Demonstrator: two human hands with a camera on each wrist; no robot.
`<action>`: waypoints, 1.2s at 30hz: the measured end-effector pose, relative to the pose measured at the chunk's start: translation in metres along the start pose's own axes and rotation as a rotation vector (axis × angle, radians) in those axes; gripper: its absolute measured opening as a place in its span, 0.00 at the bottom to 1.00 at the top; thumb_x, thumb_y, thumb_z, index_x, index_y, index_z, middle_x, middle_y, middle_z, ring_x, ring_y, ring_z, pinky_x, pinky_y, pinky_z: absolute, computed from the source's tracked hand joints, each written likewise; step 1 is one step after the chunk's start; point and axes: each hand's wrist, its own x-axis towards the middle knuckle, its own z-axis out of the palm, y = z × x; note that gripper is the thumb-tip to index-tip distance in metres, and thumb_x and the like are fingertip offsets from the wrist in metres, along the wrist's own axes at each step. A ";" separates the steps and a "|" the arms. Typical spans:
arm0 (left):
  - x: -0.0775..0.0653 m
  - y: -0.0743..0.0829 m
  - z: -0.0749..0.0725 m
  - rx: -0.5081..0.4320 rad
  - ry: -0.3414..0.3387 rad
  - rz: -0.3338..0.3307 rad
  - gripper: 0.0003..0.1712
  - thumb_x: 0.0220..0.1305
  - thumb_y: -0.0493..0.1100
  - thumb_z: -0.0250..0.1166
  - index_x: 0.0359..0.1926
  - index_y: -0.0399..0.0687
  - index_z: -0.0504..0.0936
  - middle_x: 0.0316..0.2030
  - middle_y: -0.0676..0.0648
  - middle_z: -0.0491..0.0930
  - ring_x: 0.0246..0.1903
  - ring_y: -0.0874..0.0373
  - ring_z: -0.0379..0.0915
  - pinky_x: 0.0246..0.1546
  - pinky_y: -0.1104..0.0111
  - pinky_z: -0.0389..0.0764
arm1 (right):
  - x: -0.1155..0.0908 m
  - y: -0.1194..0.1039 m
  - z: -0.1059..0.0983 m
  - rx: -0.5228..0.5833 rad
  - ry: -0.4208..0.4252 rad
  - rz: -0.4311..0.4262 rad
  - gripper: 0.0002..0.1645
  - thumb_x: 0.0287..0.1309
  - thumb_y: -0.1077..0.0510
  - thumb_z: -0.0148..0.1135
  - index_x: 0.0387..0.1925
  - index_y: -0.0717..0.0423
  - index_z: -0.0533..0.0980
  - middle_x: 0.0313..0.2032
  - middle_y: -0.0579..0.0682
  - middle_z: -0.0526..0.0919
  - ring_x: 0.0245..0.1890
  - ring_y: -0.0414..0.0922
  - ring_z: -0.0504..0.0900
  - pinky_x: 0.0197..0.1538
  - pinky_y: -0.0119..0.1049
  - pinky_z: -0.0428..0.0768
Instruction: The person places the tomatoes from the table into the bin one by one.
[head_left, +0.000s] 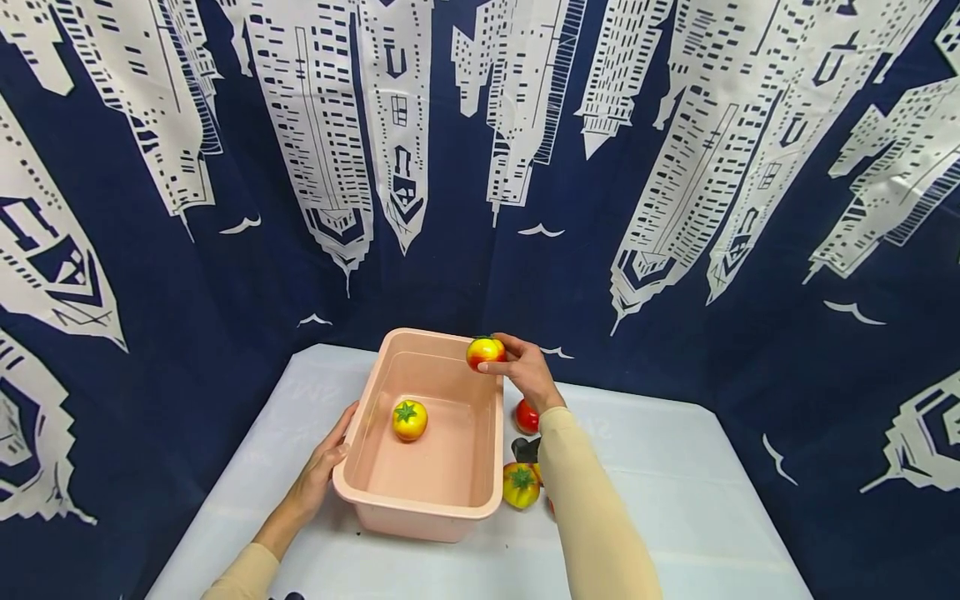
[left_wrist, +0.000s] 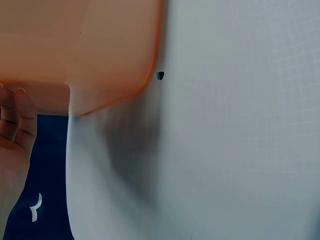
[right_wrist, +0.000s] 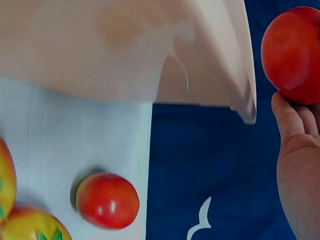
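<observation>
A pink plastic tub (head_left: 420, 523) stands on the table, with one yellow tomato (head_left: 409, 420) with a green leafy top on its floor. My left hand (head_left: 318, 471) grips the tub's left side, thumb by the rim and fingers along the outer wall. In the left wrist view those fingers (left_wrist: 22, 117) lie against the tub's side. Above the tub's far right rim, my right hand (head_left: 531, 373) holds a red and yellow tomato (head_left: 486, 355) between thumb and fingers. The right wrist view shows this tomato (right_wrist: 292, 55) from its red side, beyond the tub's edge.
Right of the tub lie a red tomato (head_left: 527, 417), a dark object (head_left: 524, 450) and a yellow-red tomato (head_left: 521, 486), with more fruit partly hidden under the right sleeve (head_left: 592, 508). A navy cloth (head_left: 450, 283) with white buildings hangs behind the white table (head_left: 675, 500).
</observation>
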 end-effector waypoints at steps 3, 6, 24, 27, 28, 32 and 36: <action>0.000 0.000 0.000 -0.013 -0.004 -0.001 0.37 0.68 0.47 0.39 0.77 0.62 0.45 0.78 0.43 0.40 0.72 0.40 0.45 0.63 0.47 0.60 | 0.000 -0.001 0.007 0.024 -0.025 -0.015 0.44 0.44 0.63 0.76 0.65 0.53 0.70 0.61 0.52 0.77 0.60 0.50 0.76 0.69 0.46 0.67; 0.000 0.000 0.000 -0.014 0.002 -0.009 0.37 0.68 0.48 0.39 0.77 0.64 0.45 0.78 0.43 0.41 0.71 0.37 0.46 0.62 0.48 0.62 | 0.001 -0.001 0.013 0.028 -0.064 -0.027 0.43 0.43 0.64 0.76 0.64 0.55 0.70 0.61 0.53 0.77 0.59 0.50 0.77 0.68 0.44 0.69; 0.000 0.000 0.001 0.010 0.008 -0.012 0.36 0.68 0.49 0.38 0.77 0.65 0.45 0.78 0.45 0.41 0.71 0.41 0.48 0.63 0.47 0.61 | -0.002 0.001 0.016 -0.019 -0.202 0.006 0.40 0.44 0.63 0.75 0.63 0.52 0.73 0.57 0.49 0.81 0.55 0.47 0.78 0.67 0.42 0.71; 0.000 0.000 0.002 0.014 0.011 -0.021 0.36 0.68 0.50 0.38 0.77 0.66 0.46 0.78 0.47 0.42 0.71 0.45 0.49 0.63 0.49 0.61 | -0.003 0.002 0.016 -0.032 -0.206 0.020 0.41 0.45 0.63 0.74 0.64 0.53 0.72 0.59 0.51 0.79 0.58 0.49 0.77 0.67 0.43 0.71; 0.000 0.000 0.002 0.015 0.010 -0.019 0.36 0.68 0.49 0.38 0.77 0.66 0.45 0.78 0.46 0.42 0.71 0.45 0.49 0.63 0.49 0.61 | -0.003 0.002 0.016 -0.029 -0.209 0.022 0.41 0.45 0.64 0.74 0.64 0.54 0.72 0.61 0.52 0.78 0.60 0.50 0.77 0.67 0.43 0.70; 0.000 0.000 0.001 0.014 0.006 -0.008 0.36 0.68 0.49 0.38 0.77 0.64 0.45 0.78 0.45 0.41 0.72 0.42 0.46 0.64 0.48 0.59 | -0.002 0.004 0.015 -0.022 -0.226 0.011 0.42 0.47 0.66 0.72 0.66 0.59 0.69 0.66 0.57 0.72 0.67 0.52 0.70 0.69 0.44 0.67; 0.000 0.001 0.001 0.010 0.008 -0.011 0.36 0.68 0.49 0.38 0.77 0.63 0.45 0.78 0.45 0.40 0.73 0.39 0.43 0.65 0.47 0.58 | 0.000 0.007 0.014 -0.015 -0.226 -0.005 0.41 0.48 0.68 0.70 0.66 0.60 0.68 0.66 0.58 0.71 0.68 0.52 0.69 0.68 0.44 0.68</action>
